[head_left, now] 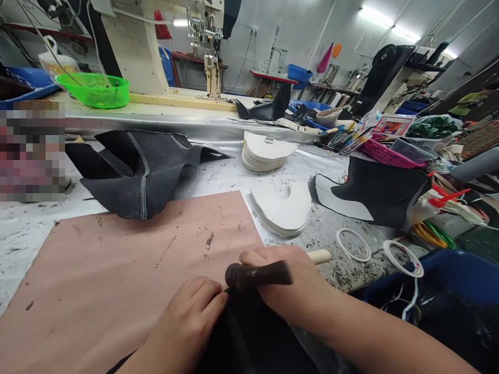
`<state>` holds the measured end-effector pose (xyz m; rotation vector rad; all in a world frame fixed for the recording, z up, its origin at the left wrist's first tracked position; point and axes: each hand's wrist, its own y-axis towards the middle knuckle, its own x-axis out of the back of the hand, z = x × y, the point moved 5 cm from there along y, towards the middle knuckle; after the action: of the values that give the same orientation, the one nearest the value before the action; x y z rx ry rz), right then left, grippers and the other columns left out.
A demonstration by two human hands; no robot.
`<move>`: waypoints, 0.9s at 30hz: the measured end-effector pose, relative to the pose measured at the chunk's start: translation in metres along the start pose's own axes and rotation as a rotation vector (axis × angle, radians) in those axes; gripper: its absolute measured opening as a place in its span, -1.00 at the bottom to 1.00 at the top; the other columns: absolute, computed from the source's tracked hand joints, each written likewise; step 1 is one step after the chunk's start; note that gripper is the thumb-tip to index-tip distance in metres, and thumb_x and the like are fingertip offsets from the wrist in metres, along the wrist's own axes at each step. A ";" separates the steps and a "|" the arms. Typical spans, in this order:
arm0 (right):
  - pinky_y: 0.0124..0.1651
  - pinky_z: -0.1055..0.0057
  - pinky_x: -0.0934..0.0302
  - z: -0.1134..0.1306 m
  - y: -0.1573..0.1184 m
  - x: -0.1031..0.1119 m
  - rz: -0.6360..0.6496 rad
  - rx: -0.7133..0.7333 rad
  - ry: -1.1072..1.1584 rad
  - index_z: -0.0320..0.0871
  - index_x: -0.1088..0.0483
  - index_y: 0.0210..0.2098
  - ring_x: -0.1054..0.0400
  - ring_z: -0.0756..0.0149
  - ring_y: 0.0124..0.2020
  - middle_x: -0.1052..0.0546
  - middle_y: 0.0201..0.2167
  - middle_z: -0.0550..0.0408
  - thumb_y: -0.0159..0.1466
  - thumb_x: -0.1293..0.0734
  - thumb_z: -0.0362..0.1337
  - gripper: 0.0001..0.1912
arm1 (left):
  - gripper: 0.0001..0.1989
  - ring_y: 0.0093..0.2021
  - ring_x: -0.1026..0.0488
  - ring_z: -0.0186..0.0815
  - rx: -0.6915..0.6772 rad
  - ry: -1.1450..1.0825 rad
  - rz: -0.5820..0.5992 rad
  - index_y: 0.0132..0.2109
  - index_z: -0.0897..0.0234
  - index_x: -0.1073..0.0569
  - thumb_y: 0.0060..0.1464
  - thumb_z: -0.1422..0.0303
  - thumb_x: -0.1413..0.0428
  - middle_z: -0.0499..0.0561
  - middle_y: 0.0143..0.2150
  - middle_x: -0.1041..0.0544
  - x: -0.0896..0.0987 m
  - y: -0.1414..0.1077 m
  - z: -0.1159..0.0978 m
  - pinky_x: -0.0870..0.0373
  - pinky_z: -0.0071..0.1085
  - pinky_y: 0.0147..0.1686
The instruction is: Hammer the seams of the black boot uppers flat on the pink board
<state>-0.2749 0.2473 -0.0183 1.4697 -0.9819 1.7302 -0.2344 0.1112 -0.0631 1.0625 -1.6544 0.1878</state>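
Observation:
My right hand is closed round a hammer, whose dark metal head shows in front of the fingers and whose pale wooden handle sticks out to the right. Beside it, my left hand pinches the edge of a black material piece just below the hammer head. This piece runs down to the bottom of the view, and its lower part is cut off. Beneath the left hand lies a pinkish-brown mat. The right fingertips are partly hidden by the hammer head.
A stitched black shoe upper lies beyond the mat. White cut-out stacks, a black boot-shaped piece and white tape rolls sit to the right. A blue bin stands at lower right; a sewing machine stands behind.

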 end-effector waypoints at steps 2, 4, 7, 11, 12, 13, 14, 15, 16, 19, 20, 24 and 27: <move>-0.54 0.43 0.09 0.004 0.002 -0.004 0.045 0.025 -0.022 -0.12 -0.33 -0.39 -0.34 0.31 -0.52 -0.49 -0.49 0.12 0.21 -0.18 -0.43 -0.86 | -0.79 -0.36 -0.36 -0.30 0.084 -0.026 0.002 -0.30 0.23 -0.40 0.17 0.48 0.11 -0.02 -0.35 -0.42 0.003 0.000 0.008 -0.35 -0.39 -0.36; -0.56 0.44 0.09 0.008 0.003 -0.007 0.079 0.053 -0.052 -0.13 -0.34 -0.38 -0.34 0.29 -0.53 -0.49 -0.51 0.10 0.21 -0.17 -0.43 -0.86 | -0.85 -0.36 -0.38 -0.30 0.178 -0.064 0.035 -0.30 0.20 -0.41 0.14 0.43 0.06 -0.04 -0.36 -0.43 0.005 0.000 0.014 -0.36 -0.40 -0.38; -0.57 0.43 0.11 0.012 0.004 -0.002 0.065 0.089 -0.073 -0.13 -0.34 -0.39 -0.35 0.26 -0.54 -0.48 -0.53 0.09 0.21 -0.16 -0.43 -0.84 | -0.80 -0.37 -0.40 -0.33 0.225 -0.115 0.097 -0.31 0.18 -0.42 0.10 0.50 0.08 -0.06 -0.39 -0.44 0.007 -0.002 0.012 -0.37 -0.45 -0.41; -0.53 0.43 0.10 0.011 -0.001 0.010 -0.014 0.094 -0.019 -0.11 -0.34 -0.39 -0.33 0.31 -0.53 -0.48 -0.52 0.12 0.23 -0.17 -0.42 -0.84 | -0.71 -0.43 -0.39 -0.33 0.097 0.027 -0.052 -0.31 0.24 -0.40 0.09 0.60 0.16 -0.03 -0.40 -0.44 0.014 -0.004 -0.006 -0.36 -0.44 -0.46; -0.52 0.43 0.09 0.011 -0.002 0.011 -0.035 0.081 -0.001 -0.10 -0.34 -0.39 -0.33 0.32 -0.51 -0.48 -0.50 0.13 0.23 -0.18 -0.41 -0.85 | -0.71 -0.42 -0.40 -0.31 0.061 0.077 -0.086 -0.30 0.25 -0.40 0.09 0.60 0.17 -0.01 -0.39 -0.45 0.014 -0.005 -0.011 -0.37 -0.42 -0.44; -0.51 0.44 0.08 0.011 -0.002 0.011 -0.044 0.075 0.008 -0.10 -0.34 -0.38 -0.33 0.32 -0.50 -0.48 -0.49 0.13 0.24 -0.19 -0.39 -0.87 | -0.71 -0.40 -0.40 -0.30 0.037 0.115 -0.102 -0.28 0.26 -0.40 0.10 0.61 0.17 0.00 -0.37 -0.45 0.015 -0.006 -0.014 -0.38 -0.40 -0.41; -0.52 0.44 0.09 0.012 -0.003 0.010 -0.036 0.083 0.009 -0.11 -0.34 -0.37 -0.33 0.32 -0.51 -0.49 -0.49 0.12 0.23 -0.20 -0.38 -0.89 | -0.71 -0.39 -0.40 -0.29 0.024 0.142 -0.106 -0.27 0.27 -0.40 0.10 0.61 0.17 0.01 -0.36 -0.46 0.014 -0.006 -0.016 -0.38 -0.39 -0.40; -0.53 0.44 0.09 0.013 -0.003 0.009 -0.013 0.095 -0.003 -0.12 -0.34 -0.38 -0.33 0.31 -0.52 -0.49 -0.49 0.11 0.23 -0.20 -0.39 -0.89 | -0.71 -0.39 -0.40 -0.29 0.018 0.160 -0.103 -0.28 0.28 -0.40 0.10 0.61 0.18 0.02 -0.36 -0.45 0.014 -0.006 -0.017 -0.39 -0.38 -0.40; -0.54 0.44 0.11 0.014 -0.002 0.007 0.013 0.108 -0.027 -0.13 -0.34 -0.39 -0.33 0.31 -0.53 -0.48 -0.50 0.10 0.23 -0.19 -0.40 -0.88 | -0.71 -0.40 -0.39 -0.29 0.018 0.168 -0.095 -0.29 0.28 -0.39 0.10 0.61 0.18 0.02 -0.37 -0.45 0.014 -0.006 -0.017 -0.38 -0.38 -0.42; -0.55 0.43 0.10 0.015 -0.001 0.008 0.029 0.098 -0.060 -0.14 -0.34 -0.39 -0.35 0.29 -0.52 -0.48 -0.50 0.08 0.23 -0.18 -0.41 -0.86 | -0.70 -0.42 -0.39 -0.29 0.021 0.160 -0.059 -0.32 0.27 -0.38 0.09 0.63 0.20 0.02 -0.37 -0.44 0.012 -0.006 -0.015 -0.37 -0.39 -0.46; -0.54 0.43 0.09 0.016 0.000 0.009 0.017 0.086 -0.057 -0.13 -0.34 -0.39 -0.35 0.29 -0.50 -0.49 -0.49 0.08 0.24 -0.18 -0.41 -0.86 | -0.69 -0.42 -0.39 -0.29 0.021 0.148 -0.045 -0.32 0.27 -0.38 0.09 0.63 0.20 0.01 -0.36 -0.45 0.012 -0.007 -0.013 -0.37 -0.39 -0.46; -0.57 0.42 0.11 0.019 0.003 0.002 0.052 0.099 -0.043 -0.14 -0.34 -0.39 -0.34 0.29 -0.54 -0.49 -0.52 0.09 0.23 -0.15 -0.43 -0.83 | -0.77 -0.38 -0.40 -0.30 0.129 0.041 0.014 -0.28 0.23 -0.39 0.14 0.53 0.14 -0.02 -0.35 -0.45 0.013 -0.009 0.000 -0.38 -0.39 -0.41; -0.58 0.42 0.14 0.020 0.005 -0.001 0.060 0.106 -0.050 -0.14 -0.35 -0.38 -0.34 0.29 -0.55 -0.49 -0.54 0.09 0.22 -0.15 -0.45 -0.82 | -0.80 -0.37 -0.40 -0.33 0.186 -0.056 0.029 -0.27 0.22 -0.40 0.14 0.50 0.10 -0.04 -0.37 -0.46 0.014 -0.012 0.006 -0.38 -0.44 -0.41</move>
<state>-0.2694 0.2271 -0.0186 1.5719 -0.9828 1.8209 -0.2301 0.0926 -0.0583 1.1930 -1.7285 0.3388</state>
